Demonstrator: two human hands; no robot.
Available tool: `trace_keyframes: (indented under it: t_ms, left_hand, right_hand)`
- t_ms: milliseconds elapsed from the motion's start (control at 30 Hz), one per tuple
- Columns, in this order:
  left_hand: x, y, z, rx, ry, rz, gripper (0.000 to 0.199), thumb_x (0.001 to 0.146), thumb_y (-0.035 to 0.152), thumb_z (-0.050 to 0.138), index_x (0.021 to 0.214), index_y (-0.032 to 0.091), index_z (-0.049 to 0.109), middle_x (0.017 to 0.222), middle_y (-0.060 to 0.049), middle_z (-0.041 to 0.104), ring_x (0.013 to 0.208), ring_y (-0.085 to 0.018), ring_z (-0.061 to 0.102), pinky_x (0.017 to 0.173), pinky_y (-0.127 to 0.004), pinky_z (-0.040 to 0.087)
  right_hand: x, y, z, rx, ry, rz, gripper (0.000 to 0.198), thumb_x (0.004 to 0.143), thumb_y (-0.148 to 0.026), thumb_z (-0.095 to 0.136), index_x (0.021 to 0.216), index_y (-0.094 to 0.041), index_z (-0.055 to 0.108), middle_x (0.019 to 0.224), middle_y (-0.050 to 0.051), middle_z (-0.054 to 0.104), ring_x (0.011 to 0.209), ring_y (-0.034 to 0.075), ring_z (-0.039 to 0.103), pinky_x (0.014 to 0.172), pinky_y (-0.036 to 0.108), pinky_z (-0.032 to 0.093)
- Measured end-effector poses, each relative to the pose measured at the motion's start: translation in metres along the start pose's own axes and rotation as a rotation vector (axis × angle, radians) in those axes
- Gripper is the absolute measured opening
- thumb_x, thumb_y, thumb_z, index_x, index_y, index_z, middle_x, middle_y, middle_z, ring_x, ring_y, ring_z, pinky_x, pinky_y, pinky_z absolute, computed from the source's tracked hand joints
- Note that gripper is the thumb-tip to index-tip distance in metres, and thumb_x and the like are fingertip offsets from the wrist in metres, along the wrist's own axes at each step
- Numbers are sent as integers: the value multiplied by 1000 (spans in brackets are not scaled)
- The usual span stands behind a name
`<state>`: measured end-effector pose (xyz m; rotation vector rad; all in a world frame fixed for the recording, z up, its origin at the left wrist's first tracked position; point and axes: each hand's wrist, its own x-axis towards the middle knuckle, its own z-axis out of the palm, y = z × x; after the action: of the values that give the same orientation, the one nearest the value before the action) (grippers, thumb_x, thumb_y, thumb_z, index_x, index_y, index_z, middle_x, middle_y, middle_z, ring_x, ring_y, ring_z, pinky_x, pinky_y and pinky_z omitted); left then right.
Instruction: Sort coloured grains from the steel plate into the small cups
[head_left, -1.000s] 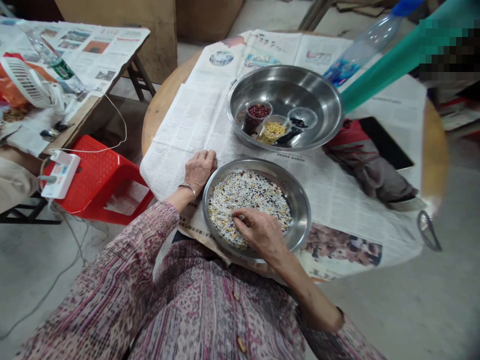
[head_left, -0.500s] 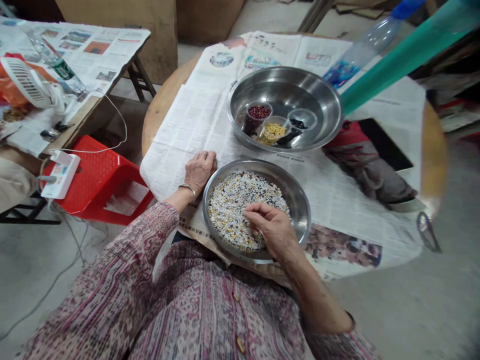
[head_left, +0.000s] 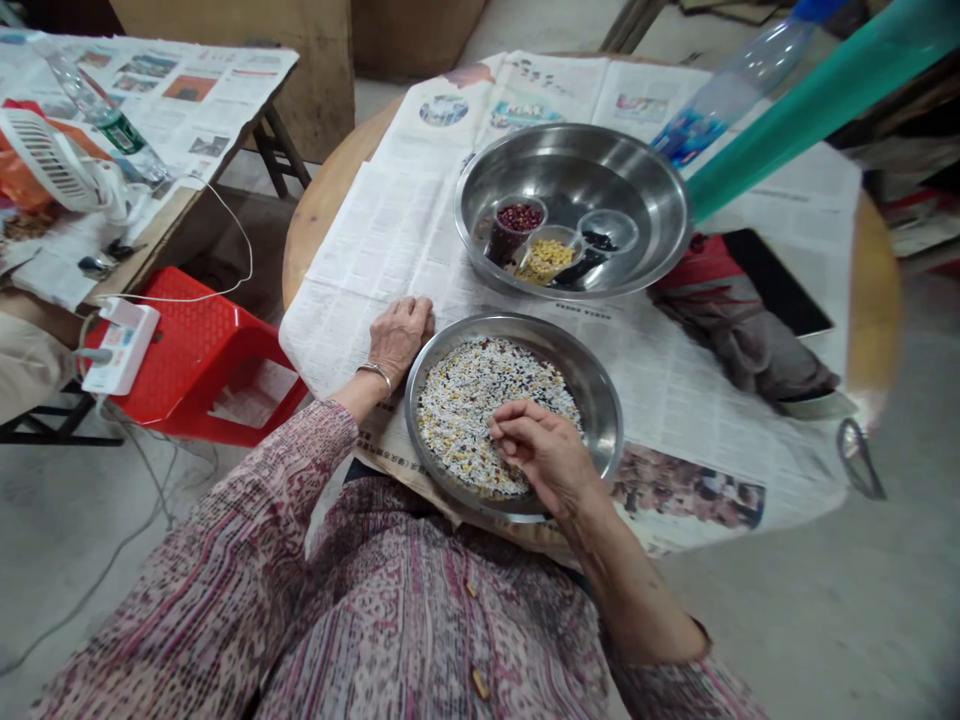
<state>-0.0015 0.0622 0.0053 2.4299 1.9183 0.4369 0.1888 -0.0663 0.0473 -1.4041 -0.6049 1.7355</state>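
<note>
My right hand [head_left: 541,448] hovers over a steel bowl [head_left: 606,425] of mixed grains [head_left: 469,410], white with yellow, dark red and black pieces. Thumb and fingertips are pinched together; whatever is between them is too small to make out. Resting on the newspaper at the bowl's left rim is my left hand [head_left: 400,335], fingers lying down and holding nothing, a bangle at its wrist. Behind stands a larger steel basin [head_left: 637,210] with three clear cups: one of red beans [head_left: 519,220], one of yellow kernels [head_left: 547,258], and one of black beans [head_left: 600,242], lying tilted.
Newspaper [head_left: 375,240] covers the round table. On the right lie a grey and red cloth bag [head_left: 739,335] and a dark flat panel [head_left: 780,280]. A plastic bottle [head_left: 720,105] and a green tube [head_left: 810,125] rise behind. At left is a red stool [head_left: 202,370] with a power strip [head_left: 122,350].
My right hand has shifted very slightly right, still pinched above the grains. My left hand stays in place. The view has moved a little.
</note>
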Motion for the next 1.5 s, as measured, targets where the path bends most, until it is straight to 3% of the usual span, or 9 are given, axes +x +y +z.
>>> trace_keyframes:
  t_ms: [167,300,533,700,867,1033,1500]
  left_hand:
    - [0,0,1,-46,1,-2,21,98,25,40,104,22,60,100,-8,65,94,-21,57,74,-33,46]
    - [0,0,2,-61,9,-2,21,97,25,40,103,23,60,99,-8,64,93,-21,58,73,-33,46]
    - [1,-1,3,-52,9,-13,20,97,25,41,104,23,60,100,-8,65,94,-21,58,73,-33,45]
    - [1,-1,3,-26,14,1,20,97,26,40,103,23,59,101,-8,66,92,-21,57,72,-34,44]
    - [1,-1,2,-54,3,-16,19,97,26,42,104,23,59,102,-8,65,94,-21,57,74,-34,44]
    - [1,-1,2,-77,11,-17,19,96,25,42,103,24,60,101,-8,65,94,-21,57,74,-34,45]
    - [1,-1,2,-35,4,-8,21,98,26,41,104,21,60,101,-9,65,93,-20,58,73,-33,45]
  right_hand:
    - [-3,-5,-2,46,-73,47,12,60,-27,64,68,-19,62,65,0,60,51,8,44,48,23,36]
    - [-7,-2,-4,-48,-64,63,28,66,-44,70,62,-19,57,51,-6,41,43,6,28,41,21,23]
    - [-25,15,-12,-742,-125,-236,26,72,-45,71,71,-20,72,49,-4,49,44,8,34,44,24,21]
    - [-30,21,-20,-1014,-176,-441,15,78,-33,66,86,-25,76,59,-1,65,47,12,49,50,26,35]
    - [-25,26,-22,-1105,-192,-524,16,82,-30,64,93,-27,76,78,2,75,58,17,63,61,30,46]
    - [-24,29,-21,-1182,-209,-547,16,84,-26,64,95,-26,74,94,4,77,74,19,69,71,32,48]
    - [-24,28,-20,-1212,-244,-542,13,87,-26,59,89,-25,72,89,2,76,77,18,67,70,28,43]
